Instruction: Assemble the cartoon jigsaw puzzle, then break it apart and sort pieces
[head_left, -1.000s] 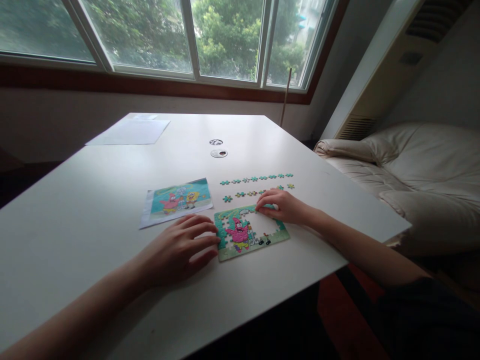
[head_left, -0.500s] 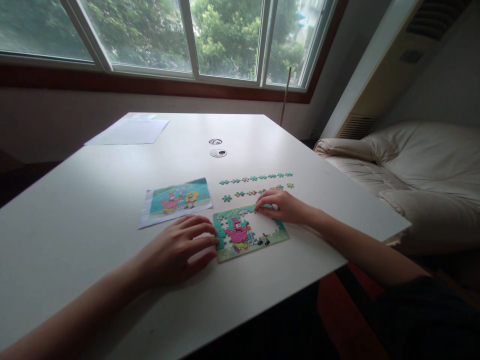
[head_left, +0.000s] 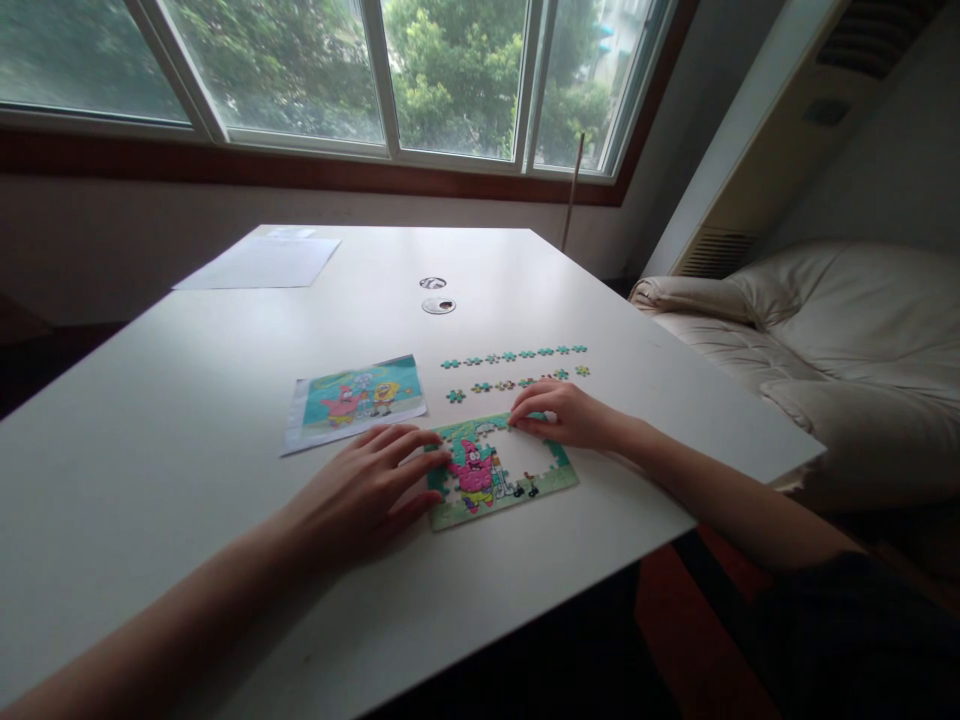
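Observation:
A partly built cartoon jigsaw puzzle (head_left: pixel 501 480) lies near the front edge of the white table (head_left: pixel 225 380). My left hand (head_left: pixel 367 490) lies flat with spread fingers, its fingertips resting on the puzzle's left edge. My right hand (head_left: pixel 566 412) sits at the puzzle's top right, fingers curled and pressed down on a piece there; the piece is hidden under them. Two rows of loose puzzle pieces (head_left: pixel 514 370) lie just behind the puzzle. A printed reference picture (head_left: pixel 356 400) lies to the puzzle's left.
A sheet of paper (head_left: pixel 259 262) lies at the table's far left. Two round cable-hole covers (head_left: pixel 437 305) sit mid-table. A cream sofa (head_left: pixel 840 350) stands to the right, close to the table's edge. Windows run along the far wall.
My left hand has slid right, its fingertips now over the puzzle's left edge. My right hand has stayed at the puzzle's top right.

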